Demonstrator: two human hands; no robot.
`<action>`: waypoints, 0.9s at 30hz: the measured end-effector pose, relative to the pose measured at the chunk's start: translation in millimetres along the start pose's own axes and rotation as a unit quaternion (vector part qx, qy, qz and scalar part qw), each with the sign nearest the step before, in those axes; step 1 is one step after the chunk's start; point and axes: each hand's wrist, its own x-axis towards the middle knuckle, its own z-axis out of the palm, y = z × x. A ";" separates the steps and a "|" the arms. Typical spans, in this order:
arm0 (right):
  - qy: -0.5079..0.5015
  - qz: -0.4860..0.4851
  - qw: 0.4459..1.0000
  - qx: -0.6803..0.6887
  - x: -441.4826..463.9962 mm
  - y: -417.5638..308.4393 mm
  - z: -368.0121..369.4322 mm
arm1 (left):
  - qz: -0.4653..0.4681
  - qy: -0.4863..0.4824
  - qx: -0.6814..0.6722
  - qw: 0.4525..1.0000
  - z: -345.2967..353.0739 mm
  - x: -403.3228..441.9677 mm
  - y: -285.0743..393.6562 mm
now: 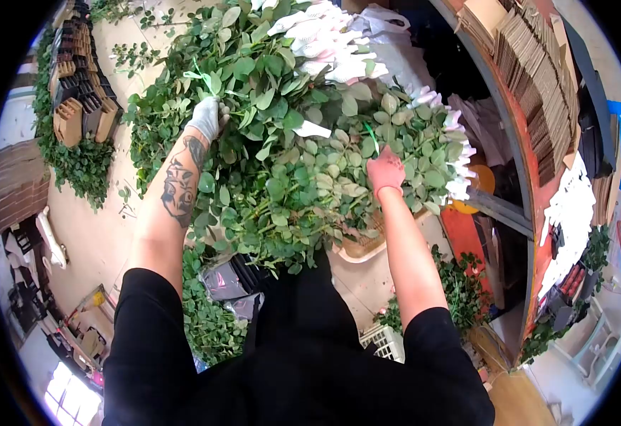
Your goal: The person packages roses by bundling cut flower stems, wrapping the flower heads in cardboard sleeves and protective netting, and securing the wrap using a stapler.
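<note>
Clutching thin green ties (371, 136), apparently to steady leafy green bundles (275, 188) under closed fingers (387, 154).
Grey-gloved left hand (209, 118), pink-gloved right hand (386, 171).

The foliage pile (282, 188) lies before the person (296, 383).

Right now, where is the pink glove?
In the head view, right of centre, the pink glove covers the right hand, against leafy stems, below a green strip.

Leafy green bundles (282, 206) (white sleeves (317, 35) capping one end) lie side by side.
</note>
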 end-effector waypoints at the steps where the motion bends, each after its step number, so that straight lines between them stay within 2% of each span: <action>1: -0.001 -0.004 1.000 0.002 2.8 -0.4 3.0 | 0.003 0.004 0.000 1.000 -0.3 5.3 4.9; 3: -0.011 0.001 1.000 -0.015 10.3 -1.5 10.3 | 0.018 -0.058 -0.056 0.997 0.1 25.7 14.5; 4: -0.032 0.005 0.999 0.018 9.7 -1.5 7.8 | 0.048 -0.081 -0.060 0.994 -1.1 21.3 22.2; 5: -0.043 -0.002 0.999 0.014 8.0 5.3 10.2 | 0.062 -0.051 -0.063 0.995 4.3 17.4 30.0; 7: -0.031 -0.040 0.998 0.024 14.3 8.5 2.5 | 0.030 0.001 -0.044 0.999 18.1 15.9 53.8; 8: -0.069 -0.023 0.997 0.013 16.3 6.6 -4.5 | 0.035 0.003 -0.046 0.998 23.4 19.3 63.8; 11: -0.072 -0.027 0.996 0.041 13.4 12.2 -4.5 | 0.059 0.004 -0.014 0.998 33.0 23.3 69.0; 13: -0.054 -0.037 0.996 0.064 8.9 20.2 2.9 | 0.052 -0.044 -0.002 0.998 38.9 23.6 71.5; 14: -0.036 -0.036 0.995 0.091 2.6 22.7 2.4 | 0.083 -0.064 0.030 0.994 31.7 66.7 57.6; 15: -0.018 -0.036 0.992 0.118 -3.4 25.1 2.3 | 0.064 0.002 0.041 0.997 54.7 6.3 71.5; 17: -0.035 -0.040 0.989 0.137 -10.1 31.7 3.8 | 0.078 -0.036 0.030 0.996 46.0 73.8 53.1; 18: -0.025 -0.048 0.983 0.174 -12.2 35.1 4.3 | 0.091 -0.028 0.019 0.995 54.4 79.0 51.2; 21: -0.034 -0.041 0.965 0.257 -15.4 40.7 2.1 | 0.070 -0.023 0.019 0.997 81.5 57.8 64.1; 23: -0.026 -0.050 0.947 0.317 -12.6 57.0 11.2 | 0.068 0.022 0.047 0.996 102.5 44.2 66.8; 27: -0.043 -0.005 0.910 0.412 -14.2 72.2 7.2 | 0.074 -0.077 0.017 0.994 100.6 98.1 53.4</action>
